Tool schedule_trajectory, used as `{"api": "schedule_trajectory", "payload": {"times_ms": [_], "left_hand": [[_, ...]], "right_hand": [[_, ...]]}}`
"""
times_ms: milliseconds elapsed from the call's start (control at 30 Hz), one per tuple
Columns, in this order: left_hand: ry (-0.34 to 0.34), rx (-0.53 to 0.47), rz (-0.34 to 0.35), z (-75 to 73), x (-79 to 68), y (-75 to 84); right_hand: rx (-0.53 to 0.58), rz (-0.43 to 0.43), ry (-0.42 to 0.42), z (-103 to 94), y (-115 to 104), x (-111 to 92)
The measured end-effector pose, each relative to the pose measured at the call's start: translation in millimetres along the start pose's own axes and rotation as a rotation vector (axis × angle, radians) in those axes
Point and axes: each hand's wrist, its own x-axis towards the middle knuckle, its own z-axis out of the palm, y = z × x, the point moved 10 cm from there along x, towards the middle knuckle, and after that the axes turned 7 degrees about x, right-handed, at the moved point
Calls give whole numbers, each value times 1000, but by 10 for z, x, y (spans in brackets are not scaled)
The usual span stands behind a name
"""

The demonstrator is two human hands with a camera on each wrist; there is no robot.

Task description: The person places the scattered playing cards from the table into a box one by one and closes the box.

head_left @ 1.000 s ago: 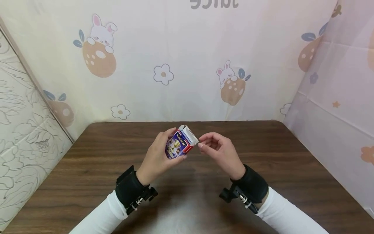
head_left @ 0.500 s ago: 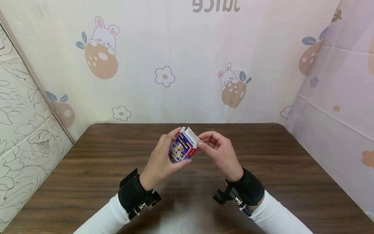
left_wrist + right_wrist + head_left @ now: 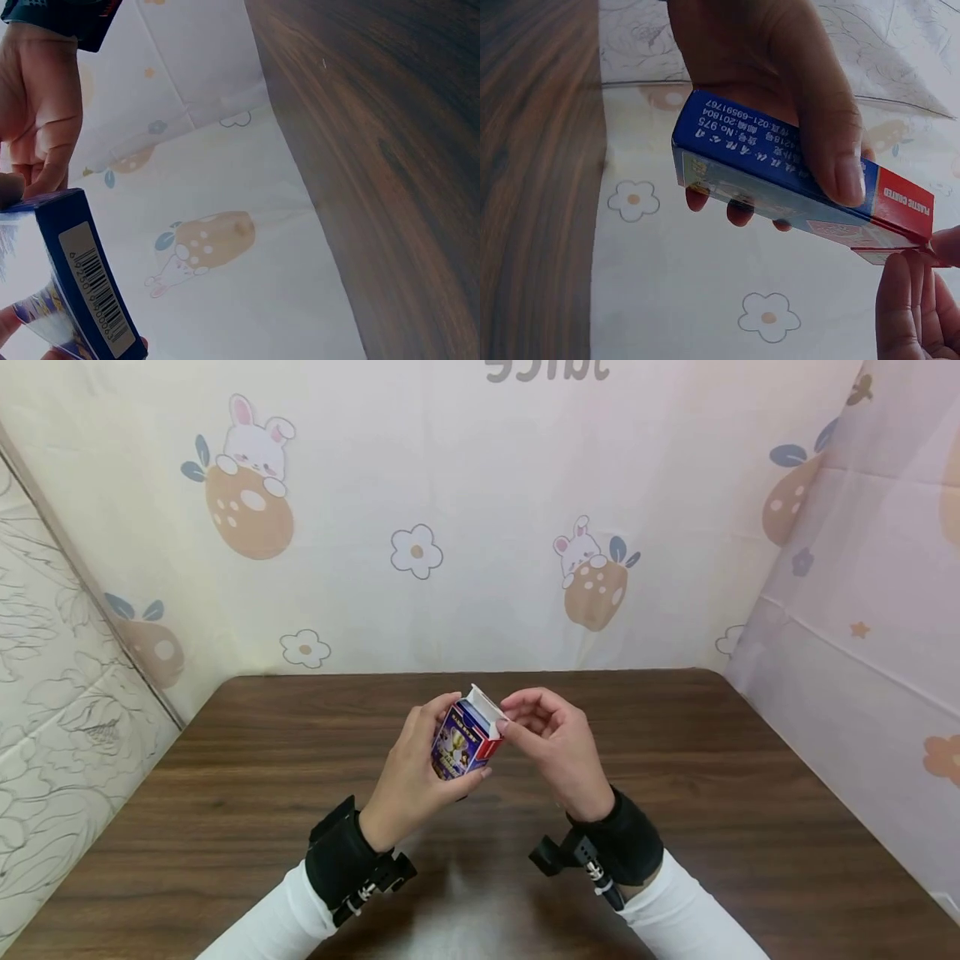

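A small blue and red playing-card box (image 3: 455, 745), with a trophy picture on its front, is tilted above the table. My left hand (image 3: 408, 777) grips it by its sides, thumb on the near edge and fingers at the far edge. The white flap (image 3: 486, 706) at its upper end stands up. My right hand (image 3: 551, 739) pinches the flap's corner between thumb and fingers. In the right wrist view the box's red end (image 3: 904, 206) meets those fingertips. A barcode (image 3: 97, 289) shows in the left wrist view. The box's contents cannot be made out.
A dark brown wooden table (image 3: 300, 735) lies beneath both hands. Behind it hangs a pale curtain (image 3: 480, 485) printed with rabbits, fruit and flowers, with further sheets on both sides. Black camera straps (image 3: 341, 852) wrap the wrists.
My right hand has come left from beside the box onto the flap's corner. The box has shifted slightly right and nearer, still in the left hand. The view has tilted a little.
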Motion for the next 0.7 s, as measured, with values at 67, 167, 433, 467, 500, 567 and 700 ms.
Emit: {"api": "schedule_trajectory", "payload": {"times_ms": [67, 167, 433, 467, 500, 567, 700], "left_hand": [[0, 0, 4, 4, -1, 4], [-5, -1, 12, 11, -1, 20], [1, 1, 51, 10, -21, 26], [2, 1, 53, 8, -23, 27], [3, -1, 56, 6, -25, 28], [4, 0, 59, 7, -27, 24], [0, 4, 54, 13, -34, 2]], "right_hand": [[-25, -21, 0, 2, -25, -1], [-67, -67, -6, 6, -83, -14], [-268, -279, -43, 75, -256, -75], [-290, -310, -49, 88, -278, -87], [-312, -338, -56, 101, -297, -98], [-361, -387, -70, 126, -339, -120], [-445, -449, -115, 176, -398, -155]]}}
